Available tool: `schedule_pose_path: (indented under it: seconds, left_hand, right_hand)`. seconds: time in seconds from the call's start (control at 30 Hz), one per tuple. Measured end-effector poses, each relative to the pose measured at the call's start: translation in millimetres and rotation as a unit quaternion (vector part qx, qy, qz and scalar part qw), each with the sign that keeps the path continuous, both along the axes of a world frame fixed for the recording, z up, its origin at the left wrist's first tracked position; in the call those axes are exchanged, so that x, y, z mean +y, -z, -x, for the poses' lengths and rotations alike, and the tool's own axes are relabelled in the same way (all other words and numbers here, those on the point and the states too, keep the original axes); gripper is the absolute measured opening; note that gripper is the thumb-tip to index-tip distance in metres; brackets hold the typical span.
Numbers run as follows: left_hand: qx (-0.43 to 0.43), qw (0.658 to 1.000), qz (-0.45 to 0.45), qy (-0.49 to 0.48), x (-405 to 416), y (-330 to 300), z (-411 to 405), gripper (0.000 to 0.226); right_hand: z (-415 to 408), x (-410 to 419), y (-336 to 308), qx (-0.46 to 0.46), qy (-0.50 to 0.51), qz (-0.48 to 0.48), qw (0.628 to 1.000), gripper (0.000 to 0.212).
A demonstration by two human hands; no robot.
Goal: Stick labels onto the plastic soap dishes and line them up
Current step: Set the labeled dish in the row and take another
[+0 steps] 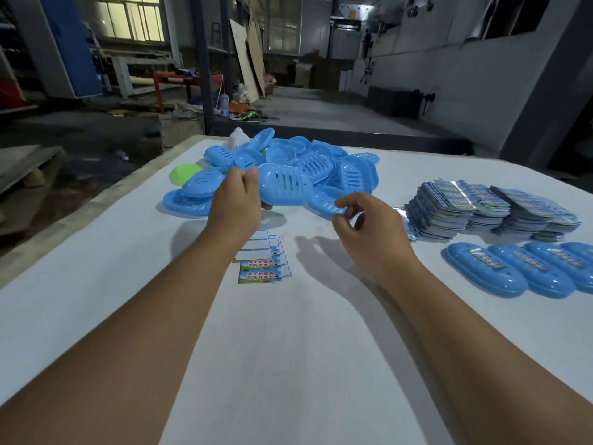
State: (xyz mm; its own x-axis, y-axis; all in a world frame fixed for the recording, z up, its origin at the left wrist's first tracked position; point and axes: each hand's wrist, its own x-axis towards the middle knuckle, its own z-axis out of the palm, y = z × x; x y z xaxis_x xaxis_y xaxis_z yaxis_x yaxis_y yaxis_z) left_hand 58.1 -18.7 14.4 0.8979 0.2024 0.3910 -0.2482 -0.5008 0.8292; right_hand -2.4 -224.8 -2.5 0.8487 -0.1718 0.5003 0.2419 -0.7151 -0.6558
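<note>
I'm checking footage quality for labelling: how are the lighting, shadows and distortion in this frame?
Head view: the white table is evenly lit; soft shadows fall beneath the left hand and right hand; wide-angle distortion bends the table edges; the background hall is dim; the window glares; the stacked label sheets show glints.

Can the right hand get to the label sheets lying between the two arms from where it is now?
Probably yes. The right hand is free, and the label sheets lie flat on bare table to its left; only the left forearm covers their far-left edge.
</note>
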Motion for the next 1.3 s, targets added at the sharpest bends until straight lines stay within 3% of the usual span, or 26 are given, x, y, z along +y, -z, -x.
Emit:
schedule_pose_path:
  seconds: [0.2,0.3,0.47,0.5,0.57,0.63,0.7,0.97,1.13,1.3]
  left_hand:
    - [0.076,0.989,0.035,0.122,-18.7,-3.3,19.4,0.041]
    - [0.11,0.978,0.058,0.165,-26.0,-2.4,26.1,0.044]
    - [0.166,0.972,0.048,0.157,-20.0,-3.9,25.7,0.044]
    - [0.156,0.979,0.005,0.129,-16.1,-4.4,25.0,0.043]
    - [0.113,0.979,-0.167,0.028,-5.6,-4.1,22.8,0.04]
    - [0.107,0.94,-0.321,-0.054,4.7,-4.4,22.8,0.036]
    - [0.145,0.914,-0.373,-0.064,11.3,-3.9,23.5,0.048]
    - [0.197,0.94,-0.279,-0.012,17.0,-6.7,27.5,0.068]
    - [0.235,0.97,-0.054,0.038,22.0,-7.7,25.0,0.058]
    - [0.18,0.973,-0.144,-0.012,31.8,-17.3,16.1,0.03]
  right_hand:
    - [10.1,0.9,-5.2,-0.013,-0.088,0.05,0.995,0.075]
    - [12.5,-1.6,-4.0,0.006,-0.111,0.058,0.992,0.073]
    - [13.0,-5.1,-4.4,0.03,-0.112,0.076,0.99,0.064]
    - [12.9,-6.3,-4.3,0.052,-0.107,0.081,0.99,0.063]
    - [12.9,-8.7,-3.7,0.107,-0.095,0.106,0.984,0.064]
    - [13.3,-9.8,-2.6,0.147,-0.081,0.146,0.975,0.065]
    - [13.9,-9.8,-2.4,0.171,-0.076,0.172,0.967,0.065]
    - [15.8,-8.0,-4.4,0.204,-0.074,0.169,0.961,0.064]
    - [14.8,-8.1,-3.6,0.198,-0.073,0.167,0.963,0.064]
    - [13.6,-8.8,-1.9,0.2,-0.074,0.169,0.962,0.065]
